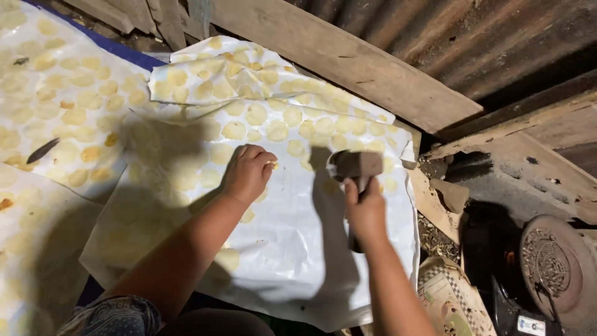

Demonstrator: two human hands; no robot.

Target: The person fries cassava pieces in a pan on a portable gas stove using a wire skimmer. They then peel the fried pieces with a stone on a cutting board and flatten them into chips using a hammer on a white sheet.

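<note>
My right hand grips the handle of a wooden mallet, its blocky head raised over a white sheet. My left hand rests knuckles-up on the sheet, fingers curled around a small yellow piece at its fingertips. Several flat, round yellow discs lie spread over the far part of the sheet.
More white sheets covered with yellow discs lie to the left. A wooden plank and corrugated metal run along the back. A dark round stove and a woven item sit at the right.
</note>
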